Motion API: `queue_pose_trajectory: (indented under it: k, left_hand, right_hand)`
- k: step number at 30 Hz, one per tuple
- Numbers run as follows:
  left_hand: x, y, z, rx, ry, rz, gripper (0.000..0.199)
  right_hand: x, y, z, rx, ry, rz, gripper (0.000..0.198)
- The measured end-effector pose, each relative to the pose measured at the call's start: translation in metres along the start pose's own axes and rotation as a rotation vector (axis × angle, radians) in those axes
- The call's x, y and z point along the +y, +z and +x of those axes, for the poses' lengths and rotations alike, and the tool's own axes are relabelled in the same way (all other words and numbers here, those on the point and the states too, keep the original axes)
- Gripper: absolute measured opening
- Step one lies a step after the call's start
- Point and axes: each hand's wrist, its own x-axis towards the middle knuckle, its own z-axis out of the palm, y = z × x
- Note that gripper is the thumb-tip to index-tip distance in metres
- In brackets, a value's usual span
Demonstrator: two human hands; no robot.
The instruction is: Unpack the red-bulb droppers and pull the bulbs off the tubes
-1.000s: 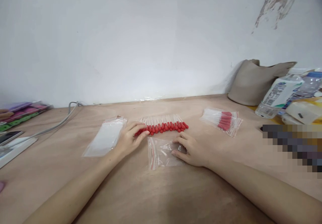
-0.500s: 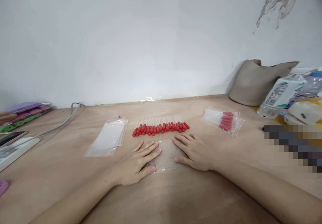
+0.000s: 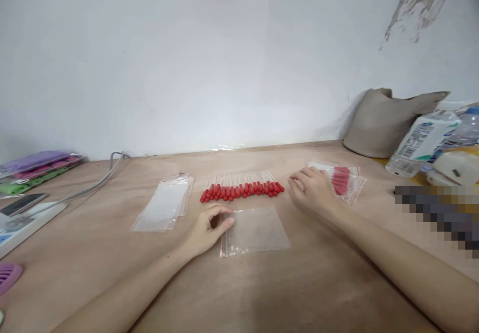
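Observation:
A clear zip bag (image 3: 258, 230) lies flat in front of me, its red-lined zip end to the left. My left hand (image 3: 207, 228) is at that end, thumb and forefinger curved apart by the bag's edge; the hand is open. Behind the bag, a row of pale sticks with red heads (image 3: 243, 189) spreads across the table. My right hand (image 3: 312, 188) hovers or rests right of the row, fingers loosely bent and apart, with nothing visible in it. It partly covers the bags of red-headed sticks (image 3: 341, 179). Flat zip bags (image 3: 164, 205) are stacked at left.
The table (image 3: 209, 293) runs to a white wall. On the left are a grey cable (image 3: 93, 185), a phone (image 3: 22, 204), a white power strip (image 3: 41, 220) and coloured packs (image 3: 41, 166). A grey-brown holder (image 3: 377, 126) and a plastic bottle (image 3: 419, 141) stand at right.
My right hand has left the bag and moved right, towards the filled bags. My left hand has drawn back to the bag's zip end, its fingers now curved. The bag lies uncovered.

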Motion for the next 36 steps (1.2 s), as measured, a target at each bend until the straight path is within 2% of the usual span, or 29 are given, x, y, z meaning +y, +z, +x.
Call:
queue_pose_trajectory:
  k: [3,8,11,14,16,19,22,24,26,27,28,31,36]
  left_hand:
    - [-0.004,0.004,0.003,-0.003,-0.08,0.017,0.027]
    - [0.001,-0.008,0.005,-0.166,-0.257,-0.065,0.045]
    - [0.008,-0.017,0.004,-0.306,-0.348,-0.068,0.043]
    - [0.014,-0.02,0.0,-0.356,-0.331,-0.042,0.028]
    - [0.016,-0.019,-0.002,-0.31,-0.276,-0.073,0.024]
    - [0.015,-0.021,0.0,-0.171,-0.223,-0.221,0.025]
    - [0.007,-0.041,0.013,0.115,-0.248,-0.351,0.031]
    - [-0.003,-0.063,0.022,0.359,-0.31,-0.371,0.042]
    - [-0.014,-0.089,0.028,0.51,-0.38,-0.319,0.049]
    - [-0.021,-0.101,0.03,0.525,-0.434,-0.233,0.052]
    - [-0.027,-0.112,0.03,0.478,-0.472,-0.124,0.055]
    - [-0.045,-0.133,0.025,0.411,-0.564,0.013,0.059]
    - [-0.062,-0.139,0.016,0.316,-0.679,0.363,0.049]
  right_hand:
    - [0.033,0.013,0.003,-0.056,0.136,-0.253,0.027]
    - [0.059,0.021,0.001,-0.324,0.244,-0.423,0.026]
    - [0.059,0.021,0.0,-0.343,0.233,-0.43,0.027]
    - [0.056,0.021,-0.001,-0.312,0.205,-0.447,0.028]
    - [0.054,0.021,-0.003,-0.286,0.192,-0.459,0.026]
    - [0.055,0.021,-0.004,-0.22,0.197,-0.483,0.024]
    - [0.058,0.016,-0.001,-0.103,0.218,-0.525,0.021]
    - [0.062,0.007,0.004,-0.033,0.251,-0.534,0.021]
    - [0.066,-0.005,0.011,0.035,0.301,-0.493,0.022]
    - [0.066,-0.012,0.014,0.071,0.323,-0.454,0.022]
    - [0.065,-0.018,0.018,0.101,0.332,-0.411,0.022]
    - [0.052,-0.037,0.024,0.179,0.285,-0.291,0.02]
    - [-0.003,-0.053,0.011,0.335,0.001,0.011,0.015]
